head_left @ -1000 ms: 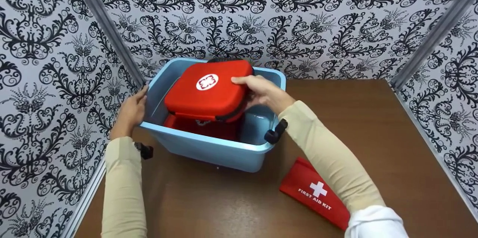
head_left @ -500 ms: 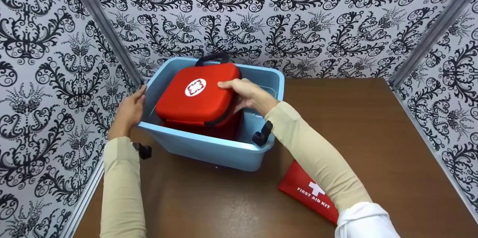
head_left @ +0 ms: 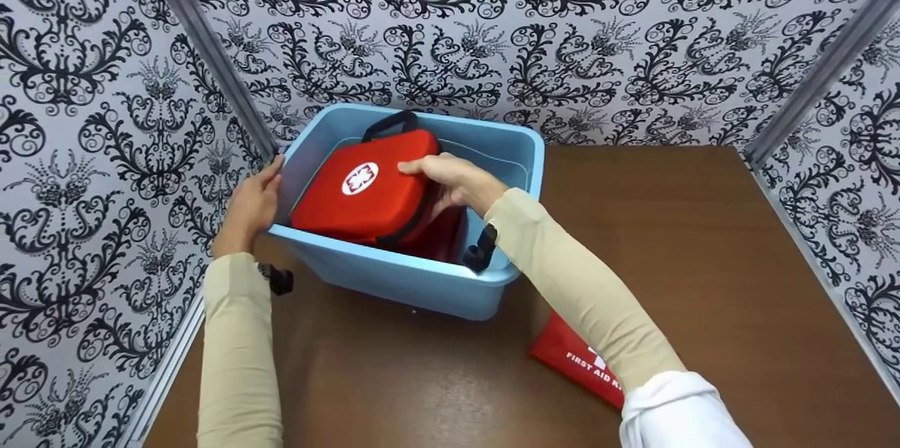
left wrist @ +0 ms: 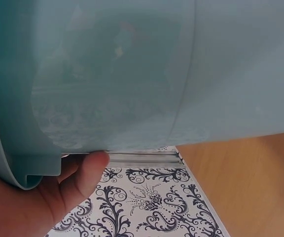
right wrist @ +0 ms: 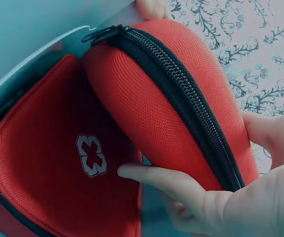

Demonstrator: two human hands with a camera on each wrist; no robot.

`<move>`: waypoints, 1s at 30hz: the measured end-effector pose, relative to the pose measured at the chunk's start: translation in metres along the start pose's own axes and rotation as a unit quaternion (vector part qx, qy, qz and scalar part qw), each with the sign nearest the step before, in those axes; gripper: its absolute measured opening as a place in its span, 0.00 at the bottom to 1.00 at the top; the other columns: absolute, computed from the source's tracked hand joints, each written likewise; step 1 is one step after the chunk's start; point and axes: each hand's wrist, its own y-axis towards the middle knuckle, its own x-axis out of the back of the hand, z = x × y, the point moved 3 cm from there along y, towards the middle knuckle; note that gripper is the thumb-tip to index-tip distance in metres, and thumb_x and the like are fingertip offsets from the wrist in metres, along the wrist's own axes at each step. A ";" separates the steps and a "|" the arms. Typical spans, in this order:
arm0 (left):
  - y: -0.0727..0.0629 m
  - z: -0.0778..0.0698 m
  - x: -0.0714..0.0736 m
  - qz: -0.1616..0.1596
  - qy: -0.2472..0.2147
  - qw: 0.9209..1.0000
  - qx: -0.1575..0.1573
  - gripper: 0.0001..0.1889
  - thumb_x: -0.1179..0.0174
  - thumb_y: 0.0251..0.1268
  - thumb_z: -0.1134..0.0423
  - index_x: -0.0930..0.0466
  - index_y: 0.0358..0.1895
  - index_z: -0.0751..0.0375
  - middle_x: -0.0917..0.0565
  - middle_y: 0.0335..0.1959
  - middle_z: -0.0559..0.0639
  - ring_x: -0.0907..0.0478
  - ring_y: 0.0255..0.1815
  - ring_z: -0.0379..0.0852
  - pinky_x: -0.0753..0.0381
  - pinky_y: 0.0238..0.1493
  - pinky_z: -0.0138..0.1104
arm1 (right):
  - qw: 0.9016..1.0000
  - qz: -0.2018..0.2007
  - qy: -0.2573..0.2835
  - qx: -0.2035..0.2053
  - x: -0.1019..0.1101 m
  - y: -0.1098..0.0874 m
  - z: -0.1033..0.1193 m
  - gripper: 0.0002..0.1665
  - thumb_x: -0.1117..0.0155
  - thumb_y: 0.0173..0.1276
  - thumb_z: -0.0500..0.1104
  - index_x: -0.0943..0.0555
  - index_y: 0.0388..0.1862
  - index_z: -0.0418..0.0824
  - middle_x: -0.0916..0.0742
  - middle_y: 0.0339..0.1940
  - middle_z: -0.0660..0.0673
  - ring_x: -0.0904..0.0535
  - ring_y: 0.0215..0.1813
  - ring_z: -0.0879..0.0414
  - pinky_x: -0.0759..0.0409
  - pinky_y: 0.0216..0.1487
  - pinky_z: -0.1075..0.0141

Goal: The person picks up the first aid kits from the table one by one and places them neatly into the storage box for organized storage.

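My right hand (head_left: 460,177) grips a red hard-shell first aid case (head_left: 383,188) by its right side, thumb on the lid. The case has a white oval emblem, a black handle (head_left: 383,123) and, in the right wrist view, a black zipper (right wrist: 181,94). It lies tilted inside a light blue plastic bin (head_left: 394,283). Beneath it, a second red case (right wrist: 48,148) with a cross emblem lies in the bin, mostly covered in the head view. At the bin's left rim, my left hand (head_left: 247,212) holds on, with fingers curled at the edge in the left wrist view.
A flat red pouch (head_left: 580,362) printed "FIRST AID KIT" lies on the brown table (head_left: 647,223) to the right, partly hidden by my right sleeve. Patterned walls (head_left: 457,33) stand close behind the bin and along its left side.
The right hand has lowered the red case to the left and deeper into the bin, and its handle now shows at the back. The left hand has stayed at the rim.
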 end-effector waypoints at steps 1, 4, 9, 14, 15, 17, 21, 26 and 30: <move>0.000 -0.001 0.000 -0.002 0.002 1.000 -0.004 0.26 0.66 0.84 0.58 0.49 0.80 0.49 0.44 0.79 0.65 0.45 0.78 0.71 0.48 0.80 0.59 | 1.000 -0.002 0.001 -0.004 0.001 0.002 -0.001 0.31 0.36 0.72 0.51 0.30 0.68 0.39 0.16 0.61 0.37 0.16 0.58 0.39 0.21 0.56 0.31; 0.001 -0.004 -0.001 -0.008 0.003 1.000 -0.011 0.26 0.66 0.84 0.59 0.48 0.80 0.51 0.43 0.79 0.65 0.44 0.78 0.70 0.47 0.80 0.59 | 1.000 0.003 0.013 -0.010 0.003 0.007 -0.003 0.32 0.36 0.72 0.51 0.31 0.69 0.38 0.17 0.63 0.35 0.18 0.61 0.37 0.25 0.60 0.29; 0.002 -0.004 -0.001 -0.005 0.002 1.000 -0.007 0.26 0.66 0.84 0.58 0.48 0.80 0.50 0.44 0.79 0.64 0.45 0.78 0.70 0.48 0.80 0.58 | 1.000 0.020 0.006 -0.016 0.007 0.010 -0.007 0.34 0.37 0.73 0.55 0.30 0.69 0.38 0.16 0.62 0.34 0.17 0.60 0.37 0.21 0.58 0.32; 0.003 -0.001 -0.001 0.002 -0.001 1.000 0.003 0.26 0.67 0.84 0.57 0.50 0.80 0.47 0.45 0.79 0.67 0.47 0.78 0.71 0.49 0.80 0.59 | 0.999 0.026 -0.027 -0.035 0.011 0.011 -0.010 0.33 0.35 0.71 0.55 0.28 0.67 0.39 0.15 0.60 0.34 0.14 0.56 0.37 0.14 0.50 0.39; 0.003 0.000 -0.001 0.003 -0.001 1.000 0.005 0.26 0.68 0.84 0.57 0.50 0.80 0.47 0.45 0.79 0.67 0.47 0.78 0.71 0.49 0.80 0.59 | 0.998 0.023 -0.034 -0.038 0.012 0.011 -0.010 0.32 0.35 0.71 0.54 0.28 0.67 0.39 0.15 0.59 0.34 0.14 0.55 0.37 0.13 0.48 0.40; 0.002 0.001 -0.001 0.004 -0.001 1.000 0.006 0.26 0.68 0.84 0.57 0.51 0.80 0.46 0.45 0.79 0.67 0.47 0.78 0.72 0.49 0.80 0.59 | 0.998 0.013 -0.053 -0.041 0.014 0.013 -0.010 0.32 0.33 0.70 0.52 0.28 0.67 0.38 0.15 0.59 0.34 0.13 0.52 0.38 0.12 0.45 0.43; 0.002 0.001 -0.001 0.003 0.004 1.000 0.004 0.26 0.68 0.84 0.57 0.52 0.81 0.47 0.46 0.79 0.66 0.47 0.78 0.72 0.50 0.80 0.60 | 0.995 -0.009 -0.086 -0.044 0.017 0.015 -0.011 0.31 0.31 0.69 0.46 0.28 0.66 0.37 0.15 0.59 0.34 0.13 0.50 0.40 0.11 0.42 0.47; 0.003 0.001 -0.002 0.006 0.004 1.000 0.000 0.26 0.68 0.84 0.57 0.52 0.81 0.47 0.46 0.79 0.66 0.48 0.78 0.72 0.50 0.80 0.60 | 0.992 -0.052 -0.105 -0.049 0.020 0.014 -0.012 0.34 0.28 0.66 0.43 0.30 0.66 0.34 0.20 0.63 0.36 0.15 0.56 0.42 0.10 0.40 0.53; 0.003 -0.001 -0.001 0.001 0.007 1.000 -0.003 0.26 0.67 0.84 0.57 0.51 0.81 0.48 0.45 0.79 0.67 0.46 0.77 0.72 0.48 0.79 0.60 | 0.987 -0.083 -0.124 -0.053 0.022 0.010 -0.012 0.38 0.25 0.63 0.44 0.31 0.67 0.32 0.25 0.67 0.36 0.19 0.62 0.39 0.10 0.43 0.57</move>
